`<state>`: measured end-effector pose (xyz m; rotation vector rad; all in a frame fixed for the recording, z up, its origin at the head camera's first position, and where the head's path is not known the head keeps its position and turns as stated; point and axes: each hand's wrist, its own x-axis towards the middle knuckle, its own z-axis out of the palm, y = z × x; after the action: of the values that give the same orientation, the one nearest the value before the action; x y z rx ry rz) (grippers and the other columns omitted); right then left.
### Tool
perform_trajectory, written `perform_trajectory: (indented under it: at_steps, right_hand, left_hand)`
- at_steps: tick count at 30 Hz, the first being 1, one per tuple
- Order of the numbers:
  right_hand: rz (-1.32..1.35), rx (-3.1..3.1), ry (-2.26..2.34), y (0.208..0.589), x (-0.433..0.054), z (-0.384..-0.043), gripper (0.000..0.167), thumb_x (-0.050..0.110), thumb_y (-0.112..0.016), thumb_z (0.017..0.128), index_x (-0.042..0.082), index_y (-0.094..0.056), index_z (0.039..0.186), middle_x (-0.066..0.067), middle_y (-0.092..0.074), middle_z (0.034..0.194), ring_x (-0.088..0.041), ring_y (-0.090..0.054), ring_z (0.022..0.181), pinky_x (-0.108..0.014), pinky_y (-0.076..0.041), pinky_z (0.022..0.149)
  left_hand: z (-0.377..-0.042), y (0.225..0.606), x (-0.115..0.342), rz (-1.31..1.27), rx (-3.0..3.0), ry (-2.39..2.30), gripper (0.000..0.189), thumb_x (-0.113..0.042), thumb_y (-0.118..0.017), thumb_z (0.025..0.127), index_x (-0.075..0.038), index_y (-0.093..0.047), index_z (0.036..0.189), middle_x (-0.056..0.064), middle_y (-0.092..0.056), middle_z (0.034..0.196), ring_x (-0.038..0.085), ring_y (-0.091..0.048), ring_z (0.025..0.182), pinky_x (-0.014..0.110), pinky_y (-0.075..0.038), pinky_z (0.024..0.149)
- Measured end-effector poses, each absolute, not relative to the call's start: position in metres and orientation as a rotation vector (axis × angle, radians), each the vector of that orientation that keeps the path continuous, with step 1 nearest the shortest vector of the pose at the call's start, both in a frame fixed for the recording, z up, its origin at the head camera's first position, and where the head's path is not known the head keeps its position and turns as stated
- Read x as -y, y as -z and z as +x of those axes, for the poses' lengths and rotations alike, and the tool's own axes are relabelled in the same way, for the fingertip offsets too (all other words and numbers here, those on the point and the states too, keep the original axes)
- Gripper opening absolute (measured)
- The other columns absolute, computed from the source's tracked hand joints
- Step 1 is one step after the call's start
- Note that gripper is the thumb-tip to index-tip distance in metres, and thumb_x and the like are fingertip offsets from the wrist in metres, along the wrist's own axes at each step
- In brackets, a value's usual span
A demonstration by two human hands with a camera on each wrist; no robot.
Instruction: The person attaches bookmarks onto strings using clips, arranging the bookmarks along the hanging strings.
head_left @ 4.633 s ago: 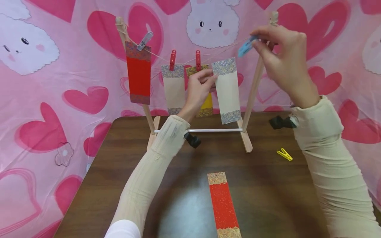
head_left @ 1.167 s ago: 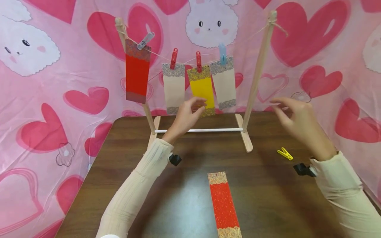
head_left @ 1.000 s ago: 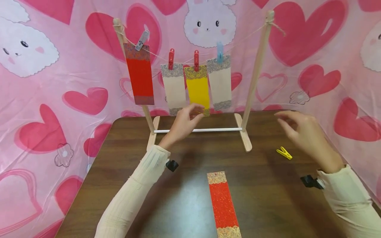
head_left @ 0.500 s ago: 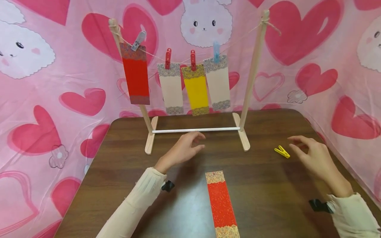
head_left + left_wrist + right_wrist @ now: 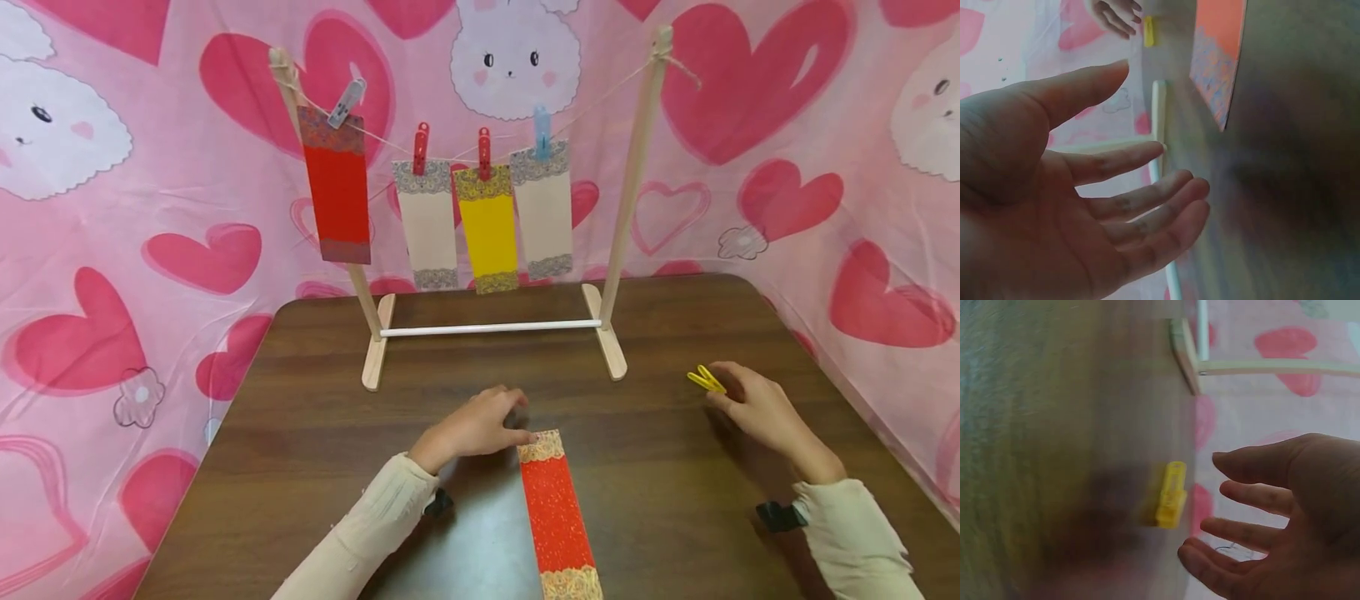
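Observation:
A long red paper card (image 5: 553, 508) with gold patterned ends lies on the table. My left hand (image 5: 480, 423) is at its far end, the thumb over or beside the corner. In the left wrist view that hand's fingers are spread, with a gap to the card (image 5: 1219, 56). A yellow clothespin (image 5: 706, 379) lies to the right. Beside it is my right hand (image 5: 761, 412), fingertips close to its near end. The right wrist view has the thumb and fingers parted, with the clothespin (image 5: 1172, 495) lying beyond them. Neither hand holds anything.
A wooden stand with a white crossbar (image 5: 491, 328) is at the back. From its string (image 5: 386, 142) hang a red card (image 5: 337, 192), two cream cards and a yellow card (image 5: 489, 237). Grey, red and light blue clothespins (image 5: 542, 133) pin them.
A cream card earlier in my left hand now hangs under the light blue clothespin that my right hand held. Both hands have come down, left to the red card, right to the yellow clothespin.

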<state>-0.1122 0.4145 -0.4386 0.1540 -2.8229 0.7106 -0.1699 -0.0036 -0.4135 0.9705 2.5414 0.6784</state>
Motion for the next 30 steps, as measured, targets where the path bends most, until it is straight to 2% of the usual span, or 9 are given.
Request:
perform_trajectory:
  at_steps: [8, 10, 15, 18, 22, 24, 27, 28, 30]
  right_hand:
    - [0.253, 2.800, -0.685, 0.458, -0.416, -0.116, 0.056, 0.003, -0.074, 0.085, -0.007, -0.050, 0.134, -0.036, -0.060, 0.116, -0.054, -0.057, 0.103, -0.065, -0.040, 0.084]
    - [0.251, 2.805, -0.690, 0.461, -0.415, -0.116, 0.057, 0.002, -0.073, 0.085, -0.007, -0.048, 0.136, -0.040, -0.057, 0.119, -0.057, -0.051, 0.109, -0.067, -0.033, 0.089]
    - [0.177, 2.873, -0.723, 0.465, -0.407, -0.115, 0.050, 0.005, -0.067, 0.092, -0.007, -0.048, 0.136, -0.047, -0.042, 0.126, -0.063, -0.034, 0.113, -0.069, -0.022, 0.092]
    - [0.142, 2.874, -0.740, 0.467, -0.404, -0.115, 0.044, 0.006, -0.065, 0.093, -0.008, -0.052, 0.133, -0.046, -0.040, 0.127, -0.063, -0.031, 0.115, -0.069, -0.021, 0.092]
    - [0.087, 2.796, -0.761, 0.472, -0.405, -0.113, 0.031, 0.002, -0.066, 0.092, -0.008, -0.059, 0.120, -0.043, -0.044, 0.124, -0.060, -0.036, 0.111, -0.065, -0.025, 0.090]
    - [0.035, 2.718, -0.776, 0.477, -0.408, -0.110, 0.023, 0.000, -0.069, 0.090, -0.006, -0.064, 0.111, -0.038, -0.052, 0.118, -0.052, -0.045, 0.107, -0.049, -0.036, 0.096]
    - [-0.054, 2.576, -0.879, 0.486, -0.412, -0.106, 0.016, -0.003, -0.074, 0.086, -0.002, -0.070, 0.101, -0.021, -0.062, 0.109, -0.020, -0.059, 0.102, -0.011, -0.043, 0.086]
    - [-0.076, 2.527, -0.945, 0.489, -0.413, -0.105, 0.016, -0.003, -0.075, 0.085, -0.001, -0.071, 0.100, -0.013, -0.064, 0.107, -0.009, -0.060, 0.099, -0.004, -0.041, 0.082]
    - [-0.106, 2.445, -1.073, 0.492, -0.416, -0.102, 0.017, -0.003, -0.076, 0.084, -0.002, -0.071, 0.100, 0.002, -0.065, 0.103, 0.007, -0.057, 0.095, 0.000, -0.040, 0.081]
  left_hand:
    - [-0.155, 0.426, -0.008, 0.955, -2.589, -0.540, 0.061, -0.045, -0.080, 0.082, -0.008, -0.060, 0.125, 0.004, -0.058, 0.113, 0.018, -0.055, 0.099, 0.035, -0.049, 0.090]
    - [-0.149, 0.428, -0.010, 0.954, -2.607, -0.502, 0.060, -0.047, -0.082, 0.079, -0.009, -0.060, 0.120, 0.003, -0.056, 0.109, 0.019, -0.054, 0.097, 0.034, -0.049, 0.086]
    - [-0.134, 0.429, -0.017, 0.928, -2.678, -0.327, 0.064, -0.053, -0.089, 0.066, -0.012, -0.056, 0.102, 0.003, -0.050, 0.100, 0.023, -0.051, 0.096, 0.034, -0.049, 0.079]
    - [-0.128, 0.432, -0.021, 0.857, -2.713, -0.258, 0.071, -0.053, -0.093, 0.060, -0.012, -0.052, 0.101, 0.006, -0.052, 0.105, 0.026, -0.052, 0.103, 0.038, -0.050, 0.086]
    - [-0.125, 0.435, -0.025, 0.760, -2.712, -0.216, 0.074, -0.052, -0.094, 0.057, -0.010, -0.054, 0.102, 0.009, -0.056, 0.112, 0.030, -0.054, 0.111, 0.045, -0.047, 0.097]
    - [-0.125, 0.436, -0.025, 0.748, -2.702, -0.205, 0.076, -0.052, -0.095, 0.056, -0.008, -0.056, 0.105, 0.010, -0.057, 0.112, 0.030, -0.054, 0.113, 0.046, -0.046, 0.099]
    - [-0.127, 0.435, -0.023, 0.762, -2.675, -0.251, 0.079, -0.048, -0.095, 0.058, -0.006, -0.056, 0.112, 0.010, -0.058, 0.112, 0.030, -0.056, 0.113, 0.045, -0.046, 0.099]
    - [-0.128, 0.435, -0.022, 0.775, -2.664, -0.291, 0.079, -0.046, -0.095, 0.059, -0.005, -0.056, 0.114, 0.009, -0.060, 0.110, 0.029, -0.058, 0.111, 0.044, -0.048, 0.097]
    - [-0.131, 0.433, -0.020, 0.800, -2.622, -0.412, 0.076, -0.039, -0.095, 0.063, -0.005, -0.053, 0.116, 0.007, -0.062, 0.101, 0.026, -0.062, 0.098, 0.039, -0.052, 0.086]
